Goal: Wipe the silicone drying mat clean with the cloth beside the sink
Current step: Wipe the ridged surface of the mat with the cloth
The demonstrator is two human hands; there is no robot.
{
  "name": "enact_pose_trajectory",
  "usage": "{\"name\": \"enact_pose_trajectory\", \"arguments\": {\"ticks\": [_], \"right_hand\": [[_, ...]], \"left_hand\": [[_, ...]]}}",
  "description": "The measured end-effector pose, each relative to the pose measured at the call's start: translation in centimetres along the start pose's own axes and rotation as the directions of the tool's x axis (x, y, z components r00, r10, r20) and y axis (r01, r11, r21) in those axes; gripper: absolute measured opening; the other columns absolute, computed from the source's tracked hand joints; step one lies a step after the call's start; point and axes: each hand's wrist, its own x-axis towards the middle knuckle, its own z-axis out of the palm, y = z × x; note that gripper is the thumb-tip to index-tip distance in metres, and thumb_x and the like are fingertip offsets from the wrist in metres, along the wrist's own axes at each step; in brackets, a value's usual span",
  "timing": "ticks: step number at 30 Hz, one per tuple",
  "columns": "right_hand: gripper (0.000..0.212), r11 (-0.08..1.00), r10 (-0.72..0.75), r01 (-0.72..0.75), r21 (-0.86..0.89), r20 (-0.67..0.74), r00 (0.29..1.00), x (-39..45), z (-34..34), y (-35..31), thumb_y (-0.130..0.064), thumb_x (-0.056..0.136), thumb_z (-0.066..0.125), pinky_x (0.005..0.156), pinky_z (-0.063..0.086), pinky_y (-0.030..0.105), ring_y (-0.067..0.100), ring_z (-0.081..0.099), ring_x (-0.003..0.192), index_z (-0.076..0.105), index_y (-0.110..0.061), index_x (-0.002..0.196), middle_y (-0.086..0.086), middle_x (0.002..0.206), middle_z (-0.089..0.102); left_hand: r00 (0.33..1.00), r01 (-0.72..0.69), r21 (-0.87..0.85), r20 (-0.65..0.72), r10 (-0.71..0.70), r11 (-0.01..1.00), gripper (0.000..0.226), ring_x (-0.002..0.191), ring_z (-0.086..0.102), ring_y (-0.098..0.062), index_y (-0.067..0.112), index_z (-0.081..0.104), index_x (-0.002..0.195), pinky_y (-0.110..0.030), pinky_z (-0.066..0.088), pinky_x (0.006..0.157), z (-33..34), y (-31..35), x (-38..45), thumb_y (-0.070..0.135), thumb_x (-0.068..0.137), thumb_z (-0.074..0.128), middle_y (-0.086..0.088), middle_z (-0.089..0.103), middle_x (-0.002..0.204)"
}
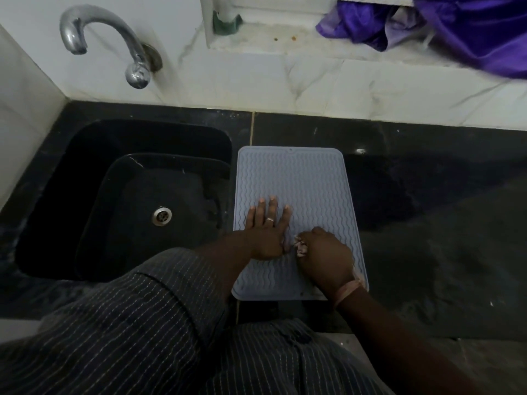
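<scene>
Wiping looks like it is under way, but I think there is a lot left to do. The grey drying mat (296, 178) lies flat on the dark counter (427, 166), just beside the black sink (85, 181). The left hand (268, 232) lies flat on the mat with its fingers straight and spread out, pressing down to keep the mat from sliding. The right hand (325, 258) is curled tight around a small bunched-up cloth (299, 246), and only a pale bit of it peeks out next to the thumb. That hand sits on the near part of the mat, close to the right edge, almost touching the left hand. The far half of the mat, up by the wall, has no hand on it, so my guess is that it needs the cloth next. I cannot tell which parts are clean, because the light is dim and no dirt or wet marks show on the wavy lines. A silver tap (105, 44) curves over the sink.
</scene>
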Motion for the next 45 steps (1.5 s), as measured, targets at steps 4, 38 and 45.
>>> {"name": "enact_pose_trajectory", "arguments": {"ticks": [4, 38, 45], "right_hand": [[0.015, 1.0, -0.014, 0.014, -0.001, -0.04, 0.999, 1.5, -0.1, 0.3, -0.034, 0.089, 0.066, 0.054, 0.046, 0.029, 0.019, 0.063, 0.071, 0.07, -0.022, 0.081, -0.001, 0.083, 0.063], [0.017, 0.994, -0.066, 0.068, 0.083, -0.033, 0.997, 7.1, -0.1, 0.9, -0.031, 0.094, 0.061, 0.061, 0.053, 0.037, 0.023, 0.063, 0.078, 0.071, -0.019, 0.086, 0.002, 0.088, 0.064], [0.024, 0.997, -0.009, 0.013, 0.073, -0.05, 0.999, 8.4, -0.1, 0.6, -0.035, 0.097, 0.054, 0.064, 0.053, 0.035, 0.022, 0.063, 0.082, 0.071, -0.019, 0.091, 0.003, 0.093, 0.065]], "left_hand": [[1.0, 0.015, 0.01, -0.005, -0.015, 1.0, 0.104, 0.136, -0.049, -0.036, 0.027, -0.035, 0.152, -0.052, -0.027, 0.115, 0.0, 0.1, 0.1, 0.069, 0.096, 0.041, -0.011, -0.054, 0.149], [0.999, 0.013, 0.039, 0.032, -0.015, 0.999, 0.109, 0.129, -0.055, -0.036, 0.026, -0.04, 0.149, -0.049, -0.033, 0.108, -0.9, 0.4, -0.2, 0.063, 0.096, 0.048, -0.011, -0.06, 0.142], [0.999, 0.011, -0.019, 0.033, -0.011, 1.0, 0.112, 0.129, -0.056, -0.035, 0.029, -0.04, 0.149, -0.049, -0.032, 0.11, -0.7, 0.2, 0.0, 0.063, 0.095, 0.052, -0.008, -0.061, 0.14]]}}
